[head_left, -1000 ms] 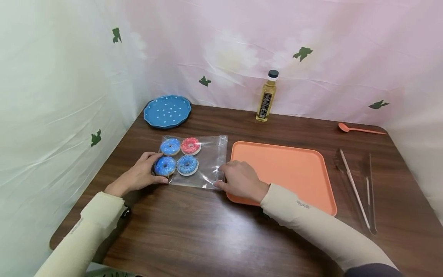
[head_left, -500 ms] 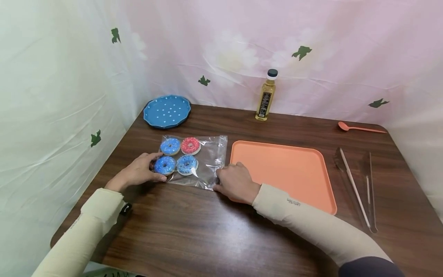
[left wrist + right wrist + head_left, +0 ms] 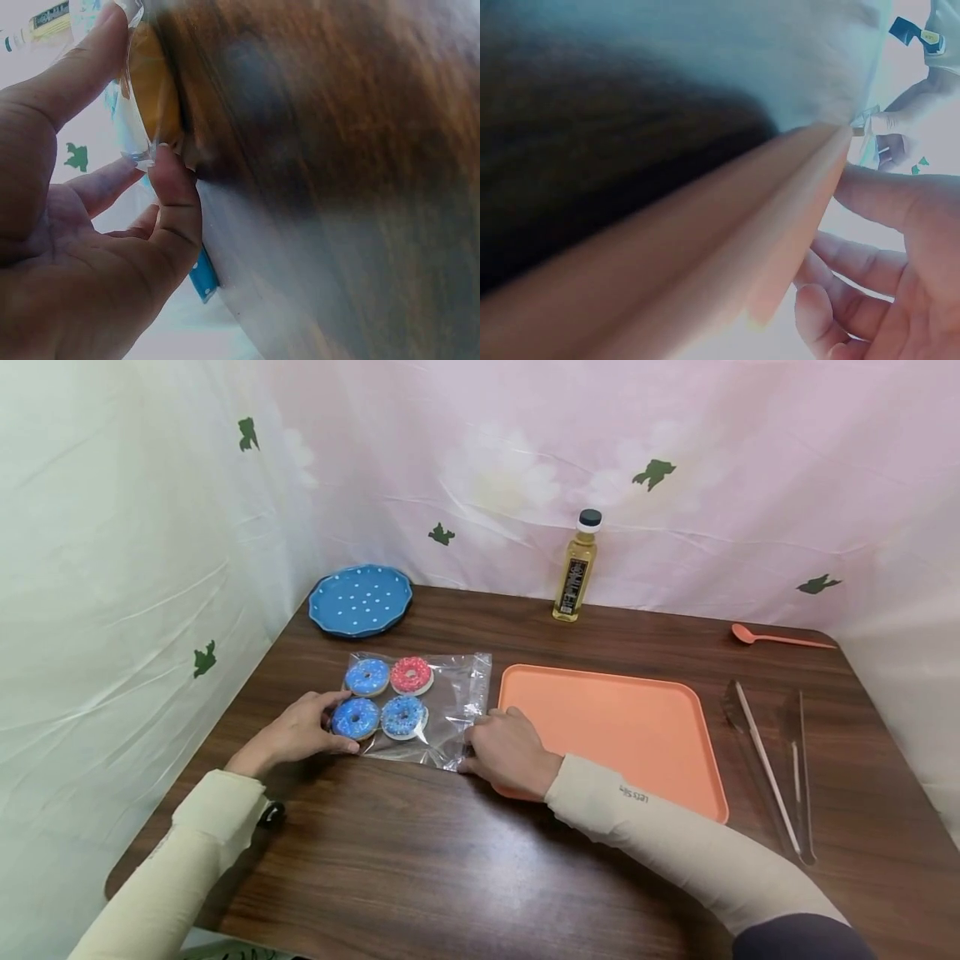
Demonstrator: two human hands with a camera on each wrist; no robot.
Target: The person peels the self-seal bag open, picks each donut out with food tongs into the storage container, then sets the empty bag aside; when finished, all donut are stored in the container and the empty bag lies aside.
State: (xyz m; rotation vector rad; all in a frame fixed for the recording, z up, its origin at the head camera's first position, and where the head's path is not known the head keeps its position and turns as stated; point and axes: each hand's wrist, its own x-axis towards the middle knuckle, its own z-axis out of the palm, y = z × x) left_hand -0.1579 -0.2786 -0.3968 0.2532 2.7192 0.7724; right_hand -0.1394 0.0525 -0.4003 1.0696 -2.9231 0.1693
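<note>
Pale cloth (image 3: 735,535) surrounds a dark wooden table (image 3: 375,860). Lettering on the right sleeve (image 3: 690,852) begins "Let's". One clear bag (image 3: 448,697), toward the tabletop's ten o'clock, contains four doughnuts (image 3: 392,718): three blue, one red. The left hand (image 3: 300,735) grips its nine-o'clock end; at four o'clock the right hand (image 3: 510,753) curls, but whether it pinches the bag cannot be told.

Left arm (image 3: 168,864): is stretched forward and inward.
Left hand (image 3: 300,727): the thumb (image 3: 90,71) is held apart, opposite the curved fingers (image 3: 176,202).
Right arm (image 3: 686,847): is slanted across toward the left.
Right hand (image 3: 512,752): is turned knuckles up, its fingers bent.
</note>
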